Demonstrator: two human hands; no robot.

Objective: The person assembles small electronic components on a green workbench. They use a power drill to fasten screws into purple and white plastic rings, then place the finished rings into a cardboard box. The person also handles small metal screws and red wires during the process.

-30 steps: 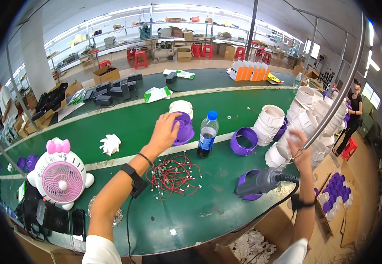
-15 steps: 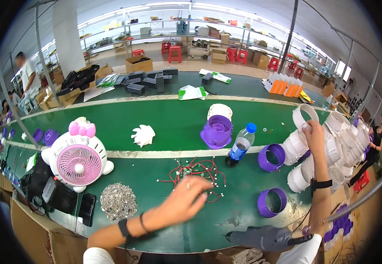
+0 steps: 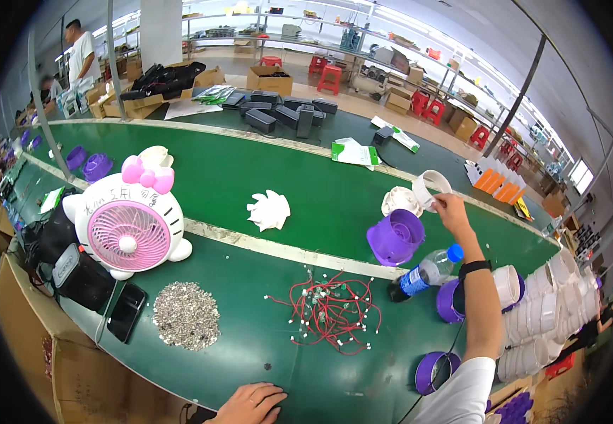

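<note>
My right hand (image 3: pixel 451 212) grips a white plastic ring (image 3: pixel 428 185) by its near edge. It holds the ring above the green belt, beside a white round part (image 3: pixel 399 203) and a purple round housing (image 3: pixel 396 239). My left hand (image 3: pixel 252 404) lies at the table's near edge, fingers stretched out, holding nothing. Ahead of it are a tangle of red wires (image 3: pixel 334 311) with white connectors and a heap of small metal pieces (image 3: pixel 186 316). A white fan-blade part (image 3: pixel 269 210) lies on the belt. My right forearm partly hides a purple ring (image 3: pixel 450 302).
A bottle with a blue cap (image 3: pixel 425 274) stands left of my right forearm. Many nested white rings (image 3: pixel 543 314) are piled at the right. Another purple ring (image 3: pixel 431 373) stands near my right sleeve. At left are a white and pink fan (image 3: pixel 130 230) and a phone (image 3: pixel 127 312).
My right hand has carried the white ring left from the pile to near the purple housing. My left hand has drawn back from the wires to the table edge. The view has turned.
</note>
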